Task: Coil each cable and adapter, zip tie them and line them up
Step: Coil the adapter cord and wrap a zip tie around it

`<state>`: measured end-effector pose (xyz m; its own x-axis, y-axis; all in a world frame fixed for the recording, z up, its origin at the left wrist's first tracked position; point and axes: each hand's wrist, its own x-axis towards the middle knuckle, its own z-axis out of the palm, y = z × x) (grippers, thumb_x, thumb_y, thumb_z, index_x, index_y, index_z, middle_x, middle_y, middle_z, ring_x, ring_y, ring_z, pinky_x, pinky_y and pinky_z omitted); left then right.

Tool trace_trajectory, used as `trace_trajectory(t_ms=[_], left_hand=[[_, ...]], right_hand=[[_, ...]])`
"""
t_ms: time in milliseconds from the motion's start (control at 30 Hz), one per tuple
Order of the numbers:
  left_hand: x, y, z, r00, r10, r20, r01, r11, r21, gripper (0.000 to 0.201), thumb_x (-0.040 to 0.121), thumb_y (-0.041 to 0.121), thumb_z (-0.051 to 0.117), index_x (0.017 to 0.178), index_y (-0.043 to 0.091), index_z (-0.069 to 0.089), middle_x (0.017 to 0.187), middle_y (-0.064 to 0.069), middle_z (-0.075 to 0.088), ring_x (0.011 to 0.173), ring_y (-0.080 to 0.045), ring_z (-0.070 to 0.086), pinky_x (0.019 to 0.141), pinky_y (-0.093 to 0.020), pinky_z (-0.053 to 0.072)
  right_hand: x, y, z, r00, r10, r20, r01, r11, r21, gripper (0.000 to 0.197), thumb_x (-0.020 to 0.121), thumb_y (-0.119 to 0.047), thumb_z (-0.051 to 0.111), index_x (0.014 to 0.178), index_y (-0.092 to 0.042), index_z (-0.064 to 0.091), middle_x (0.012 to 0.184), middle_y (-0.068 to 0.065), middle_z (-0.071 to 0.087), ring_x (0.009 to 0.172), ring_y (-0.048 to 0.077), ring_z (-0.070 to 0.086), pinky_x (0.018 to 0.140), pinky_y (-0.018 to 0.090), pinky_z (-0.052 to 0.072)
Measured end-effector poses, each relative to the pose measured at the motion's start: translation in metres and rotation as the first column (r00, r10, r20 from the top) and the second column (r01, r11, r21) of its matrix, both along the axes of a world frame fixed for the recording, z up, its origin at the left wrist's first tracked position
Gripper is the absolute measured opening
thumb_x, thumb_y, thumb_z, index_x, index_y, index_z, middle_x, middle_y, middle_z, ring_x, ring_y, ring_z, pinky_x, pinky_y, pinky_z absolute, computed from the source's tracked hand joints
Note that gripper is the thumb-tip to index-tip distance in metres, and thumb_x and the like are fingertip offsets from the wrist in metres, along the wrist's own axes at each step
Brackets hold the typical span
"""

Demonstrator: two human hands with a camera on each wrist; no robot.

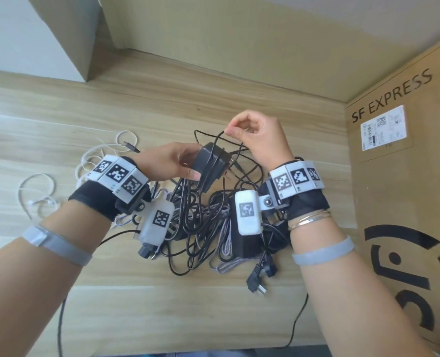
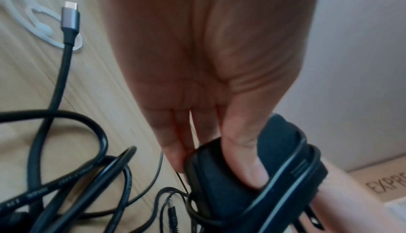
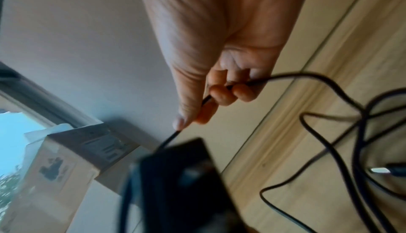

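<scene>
The black adapter [image 1: 210, 164] is held in the air above the wooden table [image 1: 162, 292], over the middle of the cable pile. Several turns of its own thin black cable [image 1: 215, 143] run lengthwise round its body; in the left wrist view the turns lie side by side across the housing [image 2: 230, 181], and two metal plug prongs project from its lower end.

The left hand [image 1: 172, 161] grips the adapter: the thumb presses on one broad face, and the fingers [image 2: 173, 143] reach straight down the opposite side. The right hand [image 1: 255, 135] is raised just beyond and to the right of the adapter. Its thumb and curled fingers pinch the thin black cable [image 3: 219, 94], which runs from the pinch down to the adapter. The right wrist view is blurred, so how the cable joins the adapter cannot be determined.

Directly below both hands, a tangle of black cables [image 1: 195, 228] and grey braided cables [image 1: 225, 233] lies on the table, together with black power plugs [image 1: 258, 279] at its near edge. In the left wrist view a black cable with a grey metal USB connector [image 2: 70, 18] lies on the table left of the hand. White cables [image 1: 95, 155] lie loose on the table to the left of the pile.

A cardboard box [image 1: 404, 176] printed "SF EXPRESS" stands at the right edge of the table. A second box [image 1: 80, 42] stands at the far left.
</scene>
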<state>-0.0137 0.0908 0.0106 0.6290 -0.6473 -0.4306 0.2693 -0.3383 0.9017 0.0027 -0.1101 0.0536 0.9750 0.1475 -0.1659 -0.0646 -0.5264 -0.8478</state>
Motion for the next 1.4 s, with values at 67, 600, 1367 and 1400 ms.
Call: trace_trajectory(t_ms=[67,600,1367,1400], left_hand=[[-0.001,-0.001,0.005,0.999,0.04,-0.024,-0.042,0.995,-0.088,0.045,0.08,-0.008,0.058,0.111,0.024,0.055,0.104,0.014,0.069,0.104,-0.006,0.063,0.09,-0.024,0.047],[0.017,-0.012,0.008,0.785,0.597,-0.164,-0.618,0.739,-0.268,0.042,0.084,0.007,0.059,0.124,0.006,0.045,0.107,-0.005,0.065,0.101,-0.019,0.063,0.092,-0.028,0.05],[0.004,-0.001,-0.01,0.977,0.12,0.174,-0.154,0.969,0.193,0.035,0.084,-0.001,0.06,0.112,0.016,0.047,0.108,-0.005,0.062,0.098,-0.023,0.063,0.095,-0.045,0.048],[0.003,0.001,-0.01,0.981,0.112,0.159,-0.14,0.974,0.18,0.034,0.084,-0.001,0.06,0.111,0.015,0.047,0.108,-0.005,0.063,0.1,-0.024,0.063,0.095,-0.046,0.047]], right_hand=[[-0.003,-0.002,-0.008,0.999,-0.014,-0.042,0.016,0.999,0.044,0.006,0.083,-0.023,0.067,0.079,-0.023,0.063,0.077,-0.011,0.064,0.067,-0.005,0.056,0.07,0.01,0.047],[-0.054,0.031,-0.052,0.994,0.075,-0.074,-0.086,0.983,-0.165,0.031,0.098,-0.026,0.042,0.074,-0.019,0.06,0.056,-0.007,0.054,0.055,0.015,0.054,0.066,0.032,0.048],[-0.006,0.008,-0.004,0.99,0.101,0.097,-0.078,0.974,-0.214,0.016,0.07,-0.024,0.08,0.073,-0.016,0.067,0.064,-0.009,0.063,0.056,-0.004,0.051,0.057,0.009,0.041],[-0.005,0.007,-0.005,0.993,0.088,0.079,-0.07,0.977,-0.201,0.018,0.068,-0.026,0.081,0.072,-0.018,0.065,0.064,-0.012,0.06,0.056,-0.007,0.049,0.058,0.008,0.041]])
